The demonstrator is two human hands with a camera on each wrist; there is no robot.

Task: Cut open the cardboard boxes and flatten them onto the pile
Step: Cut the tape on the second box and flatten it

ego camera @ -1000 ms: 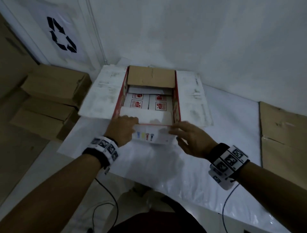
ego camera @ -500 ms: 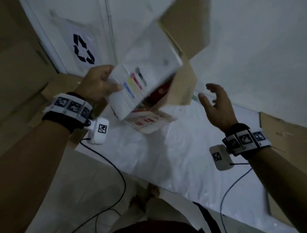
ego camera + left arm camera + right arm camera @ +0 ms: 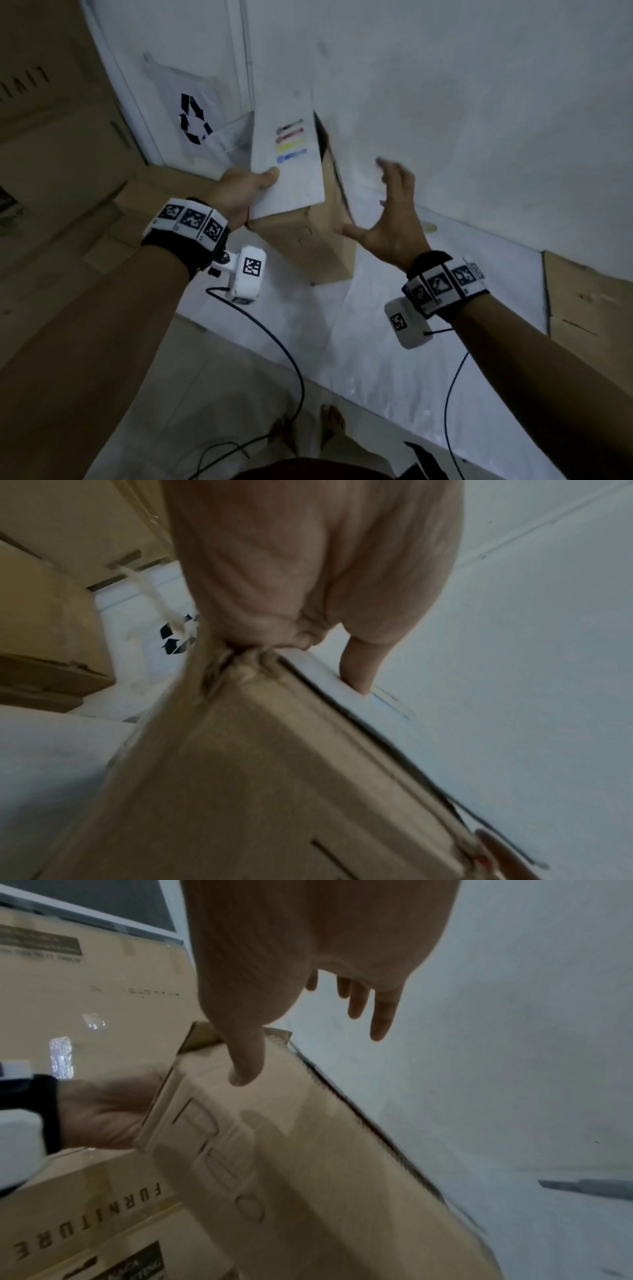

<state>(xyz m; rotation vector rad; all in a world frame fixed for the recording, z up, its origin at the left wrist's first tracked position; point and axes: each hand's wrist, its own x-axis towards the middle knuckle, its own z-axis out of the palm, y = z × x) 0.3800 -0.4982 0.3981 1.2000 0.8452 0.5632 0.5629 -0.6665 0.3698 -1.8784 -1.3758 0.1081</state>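
A cardboard box [image 3: 301, 236], white outside with colour bars and brown inside, is lifted off the white sheet and tipped up on end. My left hand [image 3: 239, 192] grips its white flap [image 3: 291, 164], thumb on the printed face. In the left wrist view the thumb [image 3: 359, 669] presses the flap's edge above the brown panel [image 3: 274, 777]. My right hand [image 3: 390, 209] is spread beside the box's right side, fingers apart and holding nothing. In the right wrist view its thumb [image 3: 246, 1064] sits at the brown panel [image 3: 308, 1150]; whether it touches is unclear.
Brown cardboard boxes [image 3: 68, 171] are stacked at the left, one marked FURNITURE [image 3: 85, 1218]. A recycling sign [image 3: 195, 120] hangs on the wall. Flat cardboard [image 3: 589, 308] lies at the right of the white sheet [image 3: 376, 342]. Cables trail to the floor. A grey tool [image 3: 589, 1188] lies on the sheet.
The box was lifted off the sheet by my left hand and swung upright, its flaps folding together. My right hand let go and now hovers spread beside it. The view has turned left.
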